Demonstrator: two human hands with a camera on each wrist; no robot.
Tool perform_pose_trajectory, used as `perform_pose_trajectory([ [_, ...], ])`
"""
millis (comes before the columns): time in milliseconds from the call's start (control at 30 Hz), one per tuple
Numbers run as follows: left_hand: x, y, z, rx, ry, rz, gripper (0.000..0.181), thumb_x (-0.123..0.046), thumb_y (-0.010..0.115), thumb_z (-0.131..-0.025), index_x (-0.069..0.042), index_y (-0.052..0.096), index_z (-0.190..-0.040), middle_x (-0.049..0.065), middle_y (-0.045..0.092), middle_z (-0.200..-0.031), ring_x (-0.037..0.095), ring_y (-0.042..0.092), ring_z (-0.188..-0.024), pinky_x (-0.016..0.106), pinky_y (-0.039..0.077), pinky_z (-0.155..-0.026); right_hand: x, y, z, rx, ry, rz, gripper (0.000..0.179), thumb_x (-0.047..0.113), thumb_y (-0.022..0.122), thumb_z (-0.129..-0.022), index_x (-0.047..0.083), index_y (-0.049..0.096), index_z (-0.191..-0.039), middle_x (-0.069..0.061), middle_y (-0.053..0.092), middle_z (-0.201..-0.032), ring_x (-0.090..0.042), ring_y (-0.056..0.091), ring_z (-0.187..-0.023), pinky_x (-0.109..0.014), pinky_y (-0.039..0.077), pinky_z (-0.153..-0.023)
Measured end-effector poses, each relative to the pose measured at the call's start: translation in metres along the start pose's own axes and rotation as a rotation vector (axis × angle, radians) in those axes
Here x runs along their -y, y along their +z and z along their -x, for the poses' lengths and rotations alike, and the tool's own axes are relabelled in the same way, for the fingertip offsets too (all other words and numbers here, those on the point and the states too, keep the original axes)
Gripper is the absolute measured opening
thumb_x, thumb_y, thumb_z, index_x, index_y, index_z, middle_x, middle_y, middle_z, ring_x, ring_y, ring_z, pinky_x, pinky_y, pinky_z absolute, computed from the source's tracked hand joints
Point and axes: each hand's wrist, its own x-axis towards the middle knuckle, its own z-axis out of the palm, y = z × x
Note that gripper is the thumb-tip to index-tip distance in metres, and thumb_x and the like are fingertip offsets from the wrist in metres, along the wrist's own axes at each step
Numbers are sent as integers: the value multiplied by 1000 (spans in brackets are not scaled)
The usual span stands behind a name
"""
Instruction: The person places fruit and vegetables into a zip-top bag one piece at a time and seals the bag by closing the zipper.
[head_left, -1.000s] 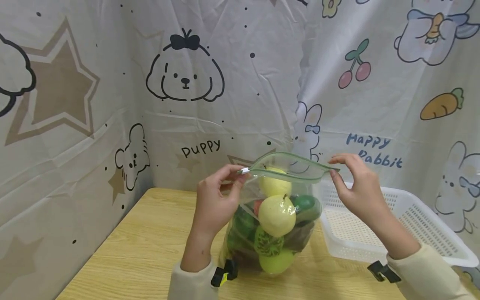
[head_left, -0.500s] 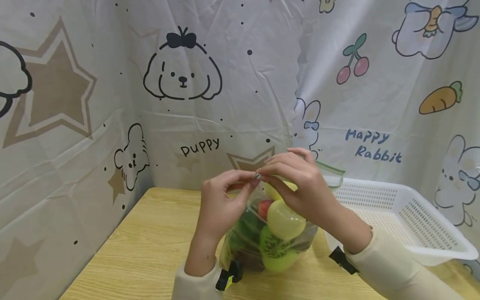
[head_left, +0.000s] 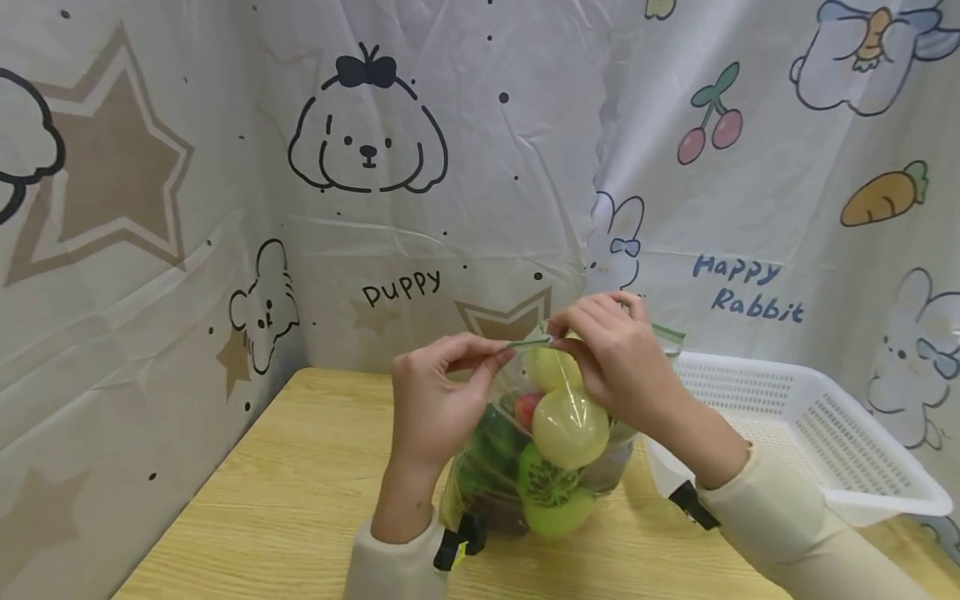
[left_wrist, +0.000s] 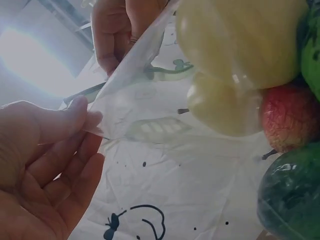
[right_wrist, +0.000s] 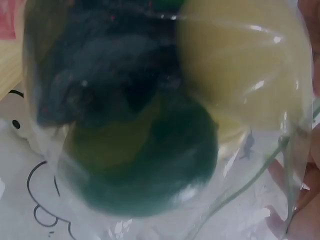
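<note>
A clear zip bag [head_left: 611,479] full of fruit stands on the wooden table. My left hand [head_left: 438,404] pinches the left end of its green zip strip [head_left: 529,342] between thumb and fingers. Closer to the middle, my right hand [head_left: 626,367] pinches the small whitish zip slider [head_left: 552,339], largely covered by the fingers. Through the plastic show a pale yellow pear [head_left: 570,427], a red fruit [left_wrist: 290,117] and a dark green fruit [right_wrist: 140,160]. Right of the right hand, the bag's mouth gapes. In the left wrist view the left thumb [left_wrist: 75,115] presses the bag's corner.
A white perforated plastic basket [head_left: 870,500] stands right of the bag, partly behind the right forearm. Printed curtains [head_left: 450,125] enclose the table [head_left: 285,475] at the back and sides.
My right hand let go of the strip's right end, crossed to the slider beside the left hand, then drew it slightly rightward. The strip's left part is now closed. My left hand keeps its pinch.
</note>
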Motion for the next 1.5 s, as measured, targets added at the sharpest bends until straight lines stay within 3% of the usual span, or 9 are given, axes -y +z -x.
perform_pose_trajectory([
  [233, 4, 2, -1, 7, -10, 12, 4, -9, 83, -86, -6, 81, -88, 2, 77, -82, 9, 73, -74, 26, 62, -73, -15, -2, 3, 45, -15, -14, 18, -5, 75, -85, 9, 66, -92, -3, 70, -93, -25, 62, -94, -54, 41, -89],
  [300, 5, -2, -1, 72, -40, 15, 3, -8, 82, -87, -7, 80, -89, 1, 76, -83, 8, 72, -77, 25, 62, -76, -17, -2, 3, 51, -20, -19, 18, -5, 75, -84, 9, 66, -92, -3, 69, -92, -23, 62, -92, -53, 41, -88],
  [400, 1, -10, -1, 217, -86, -31, 7, -6, 78, -90, -11, 76, -95, -3, 75, -82, 4, 69, -77, 26, 60, -72, -17, 0, 4, 50, -45, -27, 17, -4, 76, -84, 9, 66, -91, -2, 68, -90, -21, 63, -89, -52, 43, -87],
  [467, -4, -14, 0, 293, -81, -113, 14, -7, 76, -91, -15, 75, -102, -7, 72, -82, 4, 65, -79, 28, 56, -70, -16, 0, 4, 52, -78, -41, 15, -3, 75, -85, 8, 66, -91, -3, 68, -91, -21, 64, -89, -51, 44, -88],
  [533, -10, -15, 1, 319, -44, -207, 23, -15, 78, -89, -19, 75, -111, -10, 71, -87, 6, 62, -84, 30, 53, -69, -14, 0, 4, 56, -112, -63, 14, -2, 75, -86, 8, 67, -92, -3, 68, -91, -20, 64, -89, -51, 45, -89],
  [667, -19, -6, 4, 258, 72, -339, 27, -28, 85, -85, -19, 80, -110, -8, 72, -92, 12, 60, -87, 30, 52, -72, -8, -6, 2, 72, -184, -86, 15, 0, 75, -86, 8, 66, -95, -1, 66, -92, -18, 63, -87, -51, 45, -89],
  [833, -20, 4, 5, 148, 152, -331, 8, -19, 87, -82, -15, 83, -88, -8, 71, -76, 11, 56, -70, 27, 47, -60, -2, -17, 1, 79, -218, -33, 14, 3, 74, -86, 9, 66, -94, 1, 66, -90, -20, 62, -88, -51, 44, -89],
  [1067, -20, 4, 6, 151, 174, -276, 6, -19, 87, -82, -17, 84, -87, -10, 69, -73, 10, 56, -68, 25, 43, -58, -11, -25, 13, 130, -143, -62, 22, -2, 78, -80, 13, 66, -91, 4, 68, -91, -18, 62, -94, -52, 41, -88],
  [1500, -16, 2, 5, 166, 159, -262, 6, -18, 86, -83, -18, 84, -88, -11, 69, -74, 9, 54, -69, 21, 44, -55, -18, -22, 19, 118, -122, -55, 20, 0, 76, -83, 14, 68, -94, 3, 70, -94, -18, 62, -94, -53, 41, -89],
])
